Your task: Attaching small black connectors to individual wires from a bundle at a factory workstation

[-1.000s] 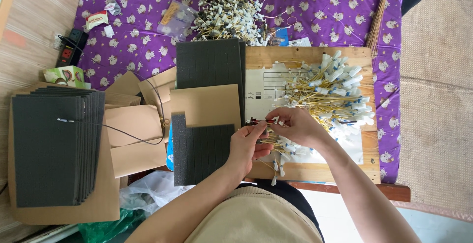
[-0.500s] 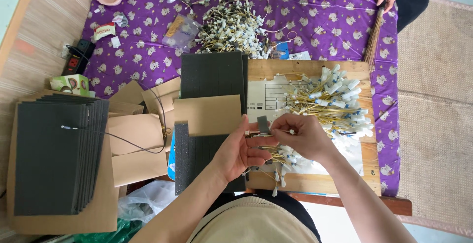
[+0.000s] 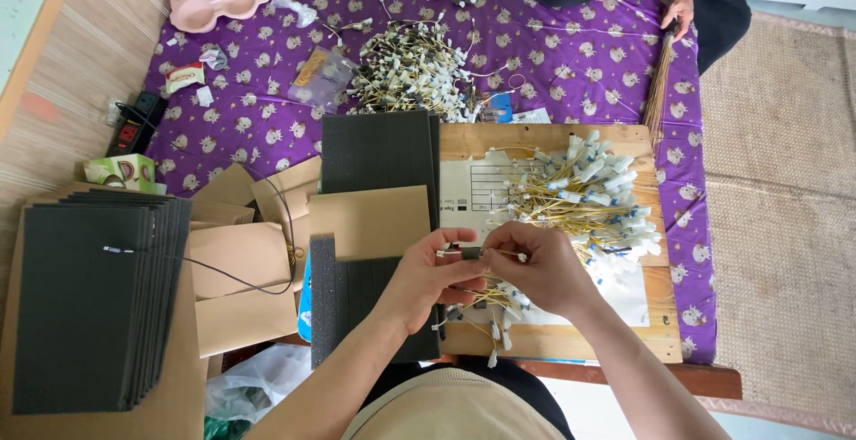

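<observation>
I see my left hand [image 3: 434, 281] and my right hand [image 3: 546, 271] close together over the low wooden counter [image 3: 644, 337]. Both are closed in a pinch on one small dark grey block with thin yellow wires [image 3: 470, 251]. The left hand holds it from the left side and the right hand from the right side, so the little part sits right between my fingertips. Its wires run sideways, left to right, and one end with a white tip sticks out past the right thumb. The two hands are equally near it, as both touch it.

Just under my hands hangs a small bunch of yellow wires with white plug ends [image 3: 489, 308]. A big heap of the same yellow wires with white ends [image 3: 584, 197] lies on the counter, up and to the right, nearer my right hand. A tan cardboard sheet [image 3: 370, 222] on a dark foam pad [image 3: 379, 150] lies to the left of the left hand. A stack of dark grey foam sheets [image 3: 89, 302] sits far left. Another person's hand [image 3: 679, 3] rests on the purple flowered cloth [image 3: 571, 57] far away.
</observation>
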